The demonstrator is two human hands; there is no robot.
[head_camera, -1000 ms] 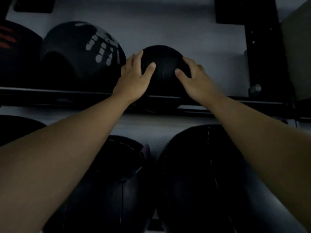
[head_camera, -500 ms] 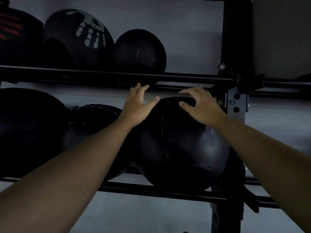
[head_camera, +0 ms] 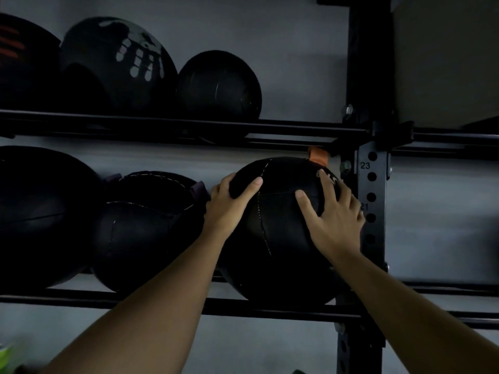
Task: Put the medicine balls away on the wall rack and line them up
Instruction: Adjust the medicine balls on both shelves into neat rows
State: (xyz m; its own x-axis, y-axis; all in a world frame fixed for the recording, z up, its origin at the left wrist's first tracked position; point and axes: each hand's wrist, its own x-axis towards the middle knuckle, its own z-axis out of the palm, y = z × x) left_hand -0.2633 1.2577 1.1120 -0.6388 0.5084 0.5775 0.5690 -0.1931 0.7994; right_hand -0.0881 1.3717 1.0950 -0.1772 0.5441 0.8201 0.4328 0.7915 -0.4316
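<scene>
A: Item one, hands. Our left hand [head_camera: 232, 203] lies spread on the upper left of the large stitched ball [head_camera: 272, 238], thumb hooked across its front; our right hand [head_camera: 334, 220] lies flat and splayed on its upper right face.

B: Risk entry?

A: We judge neither hand has it from underneath. A push to the right may jam it against the numbered upright [head_camera: 372, 201]; a pull may roll it forward over the front rail [head_camera: 162, 302].

B: Location of ball?

A: Lower shelf, right end, directly under both palms, just beside the upright. Leftward: the neighbouring stitched ball [head_camera: 145, 228], close or touching, we cannot tell. Above: the small ball [head_camera: 218, 86] and the handprint ball [head_camera: 118, 66].
</scene>
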